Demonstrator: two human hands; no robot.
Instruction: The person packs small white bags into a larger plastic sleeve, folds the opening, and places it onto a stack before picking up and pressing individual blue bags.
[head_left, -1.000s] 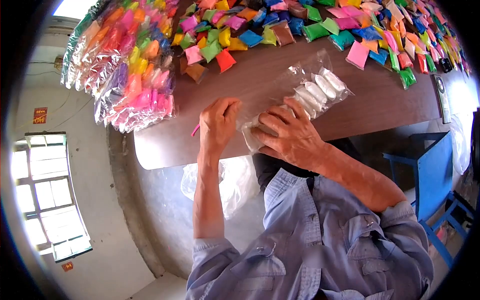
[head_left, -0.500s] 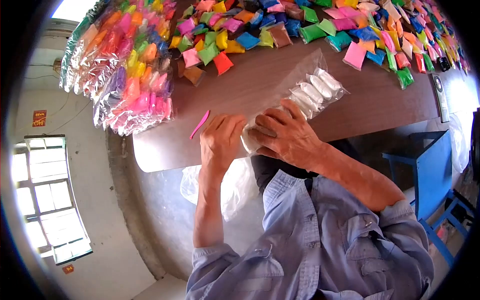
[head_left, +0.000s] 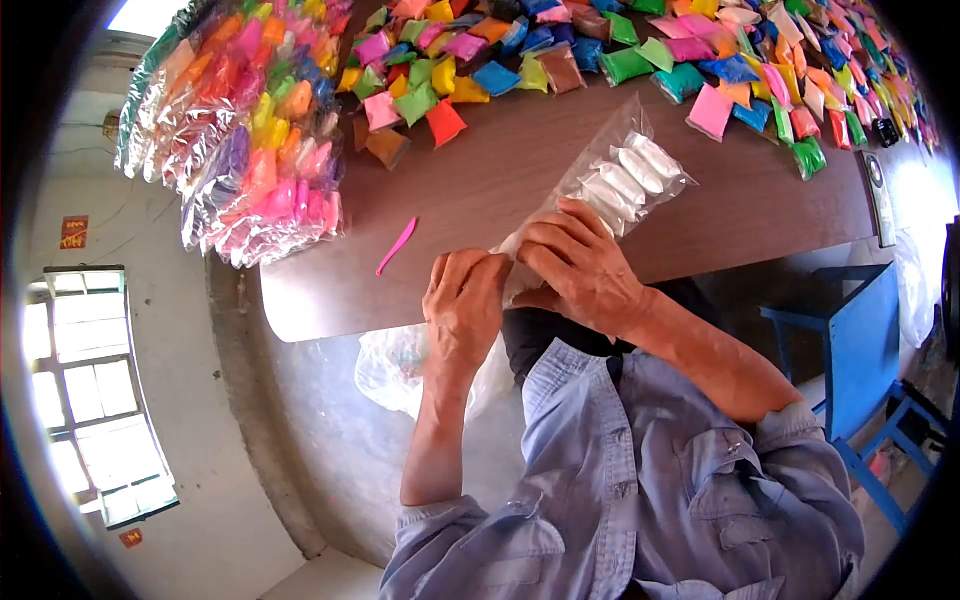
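Observation:
A clear plastic bag [head_left: 575,185] holding several white packets [head_left: 640,165] in a row slants across the table's near edge. My left hand [head_left: 465,295] is closed, its fingertips pinching the bag's near end. Beside it, my right hand [head_left: 585,265] is wrapped over the lower part of the same bag, with fingers curled and thumb underneath. Whatever lies in the bag beneath my right hand is mostly covered. A thin pink plastic tool [head_left: 397,246] lies on the table to the left of my left hand.
Bags of colourful packets [head_left: 265,150] are stacked at the table's left. Many loose coloured packets [head_left: 625,65] cover the far side of the brown table [head_left: 480,185]. A blue stool [head_left: 860,320] stands at the right. A plastic sack [head_left: 390,365] lies below the near edge.
My left hand has moved right, closer to my right hand, and now pinches the bag's end. My right hand stays nearly in place on the bag.

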